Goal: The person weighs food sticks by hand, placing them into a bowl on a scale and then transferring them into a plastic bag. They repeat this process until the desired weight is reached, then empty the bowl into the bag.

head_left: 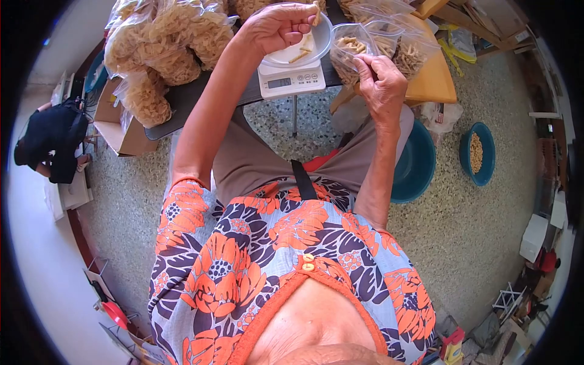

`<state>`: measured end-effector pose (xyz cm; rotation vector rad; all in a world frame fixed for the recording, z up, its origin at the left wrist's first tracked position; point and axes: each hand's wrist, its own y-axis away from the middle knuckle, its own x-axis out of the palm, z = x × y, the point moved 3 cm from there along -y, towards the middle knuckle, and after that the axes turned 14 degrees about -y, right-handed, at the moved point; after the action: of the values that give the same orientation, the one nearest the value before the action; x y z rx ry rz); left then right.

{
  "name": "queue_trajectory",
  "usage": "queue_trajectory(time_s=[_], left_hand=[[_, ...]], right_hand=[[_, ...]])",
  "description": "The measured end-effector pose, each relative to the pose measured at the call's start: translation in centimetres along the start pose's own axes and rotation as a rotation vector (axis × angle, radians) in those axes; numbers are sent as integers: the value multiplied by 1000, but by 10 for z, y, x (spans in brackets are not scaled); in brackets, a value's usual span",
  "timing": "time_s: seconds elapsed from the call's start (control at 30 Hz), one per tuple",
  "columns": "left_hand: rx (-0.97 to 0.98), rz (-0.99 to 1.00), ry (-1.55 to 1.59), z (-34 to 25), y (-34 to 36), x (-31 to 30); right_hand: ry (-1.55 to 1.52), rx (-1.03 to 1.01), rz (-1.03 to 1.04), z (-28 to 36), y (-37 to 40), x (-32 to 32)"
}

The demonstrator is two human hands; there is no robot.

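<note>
My left hand [277,27] is raised over a clear round bowl [274,59], its thumb and fingertips pinched on a short tan dried stick [316,13]. A few more such sticks [299,56] lie in the bowl. Under the bowl is a white digital scale [291,81]; its display digits are too small to read. My right hand [382,85] grips the edge of a clear plastic zip bag [345,53], which holds many of these tan sticks. Just beyond that hand stand other bags of sticks [410,58].
Bags of pale dried slices [161,45] crowd the dark table's left side. A cardboard box [118,125] sits below them. On the floor at right are a teal basin [417,164] and a smaller teal basin [480,137] with tan pieces. Another person [58,137] is at far left.
</note>
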<state>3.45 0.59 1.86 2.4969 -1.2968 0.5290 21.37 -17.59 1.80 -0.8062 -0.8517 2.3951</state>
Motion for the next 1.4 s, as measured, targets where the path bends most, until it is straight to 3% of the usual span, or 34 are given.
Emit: queue_trajectory(time_s=[0.07,0.2,0.3,0.33,0.43,0.47,0.53,0.73,0.83,1.27,1.4], left_hand=[[6,-112,35,-3,7,10],[40,-67,-5,-7,8,32],[206,-180,-474,-7,7,45],[206,-177,-474,-1,0,49],[525,-312,-1232,-9,3,75],[524,-314,-1232,-10,2,78],[744,-456,-1527,-14,4,88],[678,-504,-1506,-30,8,53],[310,-332,-1756,-17,4,22],[23,-154,-2025,11,-15,11],[54,-129,-2097,19,-17,9]], right_hand=[[1,-7,1,0,0,1],[-6,-22,-3,-1,0,1],[-19,-3,-1,0,0,-1],[-17,-2,-3,-1,0,-2],[-17,-11,-3,-2,1,-2],[-24,-9,-5,-2,1,-2],[-33,-5,-4,-2,1,-3],[-45,-20,-19,-2,1,-6],[-35,6,-28,-2,1,-5],[-9,2,-13,-3,2,-4],[-6,6,-8,-1,2,-4]])
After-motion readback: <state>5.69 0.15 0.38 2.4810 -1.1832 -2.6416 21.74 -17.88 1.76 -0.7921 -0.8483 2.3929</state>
